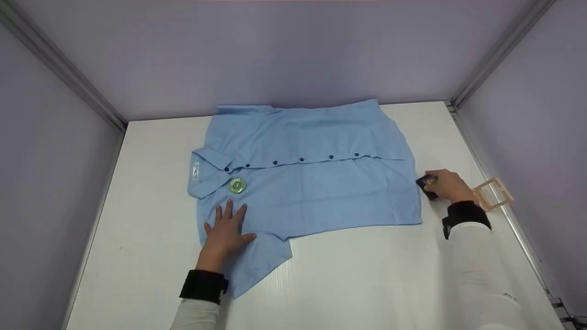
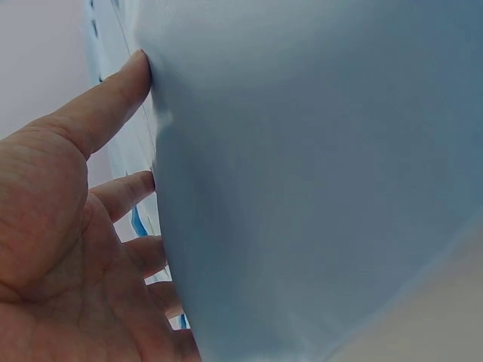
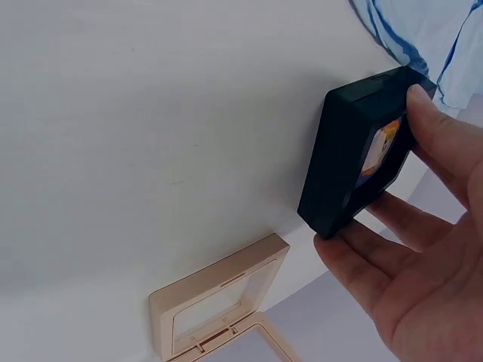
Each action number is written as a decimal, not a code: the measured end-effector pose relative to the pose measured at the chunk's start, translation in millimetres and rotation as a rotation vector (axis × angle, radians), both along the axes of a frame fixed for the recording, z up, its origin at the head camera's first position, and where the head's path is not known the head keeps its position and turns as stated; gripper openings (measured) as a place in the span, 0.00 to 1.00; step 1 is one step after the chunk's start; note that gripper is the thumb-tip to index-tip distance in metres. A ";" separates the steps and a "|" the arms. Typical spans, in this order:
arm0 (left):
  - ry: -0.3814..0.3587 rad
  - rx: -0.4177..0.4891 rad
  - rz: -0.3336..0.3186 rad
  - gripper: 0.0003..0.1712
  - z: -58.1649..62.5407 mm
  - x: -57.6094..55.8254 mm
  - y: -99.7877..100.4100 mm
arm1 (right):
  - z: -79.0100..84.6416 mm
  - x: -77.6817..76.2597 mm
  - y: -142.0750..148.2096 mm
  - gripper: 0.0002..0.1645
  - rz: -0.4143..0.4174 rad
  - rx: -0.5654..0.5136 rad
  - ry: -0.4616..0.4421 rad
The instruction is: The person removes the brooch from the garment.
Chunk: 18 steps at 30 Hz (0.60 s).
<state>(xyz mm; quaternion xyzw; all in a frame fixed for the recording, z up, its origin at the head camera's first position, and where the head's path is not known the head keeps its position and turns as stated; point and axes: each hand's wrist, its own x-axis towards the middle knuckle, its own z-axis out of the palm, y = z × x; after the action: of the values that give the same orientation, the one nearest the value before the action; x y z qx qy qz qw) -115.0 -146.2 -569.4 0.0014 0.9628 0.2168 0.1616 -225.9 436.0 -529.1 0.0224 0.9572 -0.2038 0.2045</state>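
Observation:
A light blue short-sleeved shirt [image 1: 330, 197] lies spread sideways, collar to the left, dark buttons running along its middle. My left hand [image 1: 224, 234] rests on it near the lower sleeve, fingers straight and spread. In the left wrist view, the fingertips [image 2: 139, 68] touch the blue cloth. A round green badge [image 1: 237, 185] lies on the shirt just below the collar. Beyond the hem at the right, my right hand [image 1: 449, 185] grips a small black square frame [image 3: 321, 166] by its edges. A colourful picture [image 3: 379, 147] shows inside that frame, which stands tilted at the white surface.
A peach-coloured hinged frame [image 3: 219, 279] stands opened at the table's right edge, close to my right wrist. The white table [image 1: 151, 220] is bounded by grey panels [image 1: 293, 50] behind and on both sides. The shirt's upper edge reaches the back panel.

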 end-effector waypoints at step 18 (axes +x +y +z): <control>0.008 -0.013 0.004 0.52 0.5 -2.0 0.4 | 1.7 16.6 -126.9 0.39 0.218 0.020 0.041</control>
<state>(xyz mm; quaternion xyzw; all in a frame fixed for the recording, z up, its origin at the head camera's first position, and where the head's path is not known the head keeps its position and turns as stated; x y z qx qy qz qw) -117.0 -145.8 -568.9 -0.0008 0.9648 0.2108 0.1570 -209.4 309.1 -527.4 -0.0840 0.9599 -0.1712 0.2057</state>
